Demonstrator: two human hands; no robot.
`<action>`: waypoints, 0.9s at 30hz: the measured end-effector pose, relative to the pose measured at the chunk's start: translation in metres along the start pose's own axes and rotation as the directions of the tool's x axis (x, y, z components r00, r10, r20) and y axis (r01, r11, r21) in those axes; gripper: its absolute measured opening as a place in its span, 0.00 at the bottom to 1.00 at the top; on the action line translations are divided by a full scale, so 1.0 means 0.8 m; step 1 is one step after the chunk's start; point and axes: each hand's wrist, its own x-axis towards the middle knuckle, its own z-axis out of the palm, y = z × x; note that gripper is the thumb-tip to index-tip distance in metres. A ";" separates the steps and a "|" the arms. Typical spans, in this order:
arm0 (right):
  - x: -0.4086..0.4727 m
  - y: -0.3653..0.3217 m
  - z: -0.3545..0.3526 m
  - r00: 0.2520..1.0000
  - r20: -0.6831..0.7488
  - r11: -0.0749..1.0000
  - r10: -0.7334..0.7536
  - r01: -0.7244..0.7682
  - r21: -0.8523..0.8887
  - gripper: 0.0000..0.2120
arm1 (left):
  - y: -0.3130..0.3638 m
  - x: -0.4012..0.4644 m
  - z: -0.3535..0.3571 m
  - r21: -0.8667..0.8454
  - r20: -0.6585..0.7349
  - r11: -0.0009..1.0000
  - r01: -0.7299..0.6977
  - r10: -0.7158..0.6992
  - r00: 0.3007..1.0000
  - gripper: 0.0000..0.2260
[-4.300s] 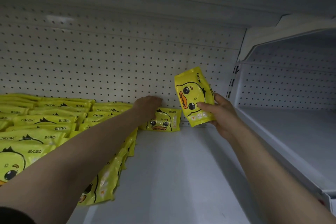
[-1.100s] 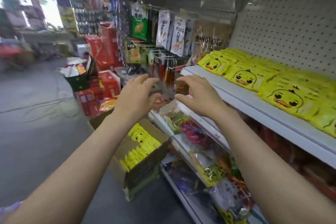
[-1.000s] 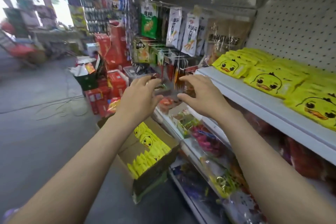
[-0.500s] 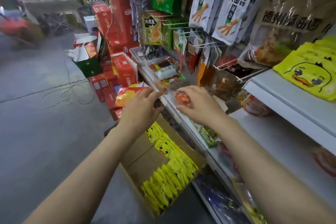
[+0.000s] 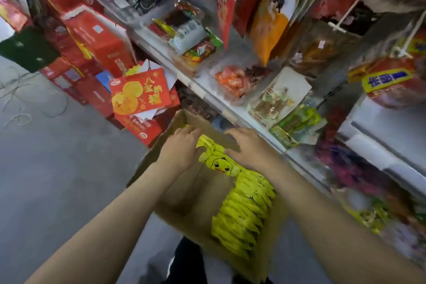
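The left hand (image 5: 182,147) is reaching down into the box (image 5: 184,194). Its fingers are curving over the tops of the yellow packs (image 5: 242,210) and its thumb is lying against the front pack (image 5: 219,165), the one showing a duck face. Whether it is actually gripping any is not clear through the blur. The right hand (image 5: 251,149), just beside it, is resting on the same packs with fingers loosely spread, holding nothing.

The packs are standing on edge in one row running from under both hands back toward the person. Left of that row, under the left wrist, the box is showing bare cardboard. So I am judging the emptying as partly done: a good share is gone, a full row is waiting, and this grab is only beginning.

Beyond the fingertips a snack shelf (image 5: 216,99) is running past. Farther left of the left hand, red cartons (image 5: 99,37) are sitting on the floor (image 5: 57,168).
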 end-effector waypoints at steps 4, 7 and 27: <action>0.044 0.015 0.090 0.981 0.148 0.991 0.125 -0.130 0.019 0.25 | -0.065 0.042 0.069 -0.065 0.169 0.998 0.024 -0.013 0.986 0.24; 0.072 0.031 0.150 0.949 0.231 0.971 0.216 -0.233 0.051 0.25 | -0.099 0.066 0.115 -0.090 0.267 0.994 0.062 -0.035 0.963 0.25; 0.141 0.106 0.298 0.891 0.071 0.894 0.449 -0.448 -0.026 0.26 | -0.165 0.155 0.240 0.071 0.121 0.996 -0.057 0.048 0.991 0.17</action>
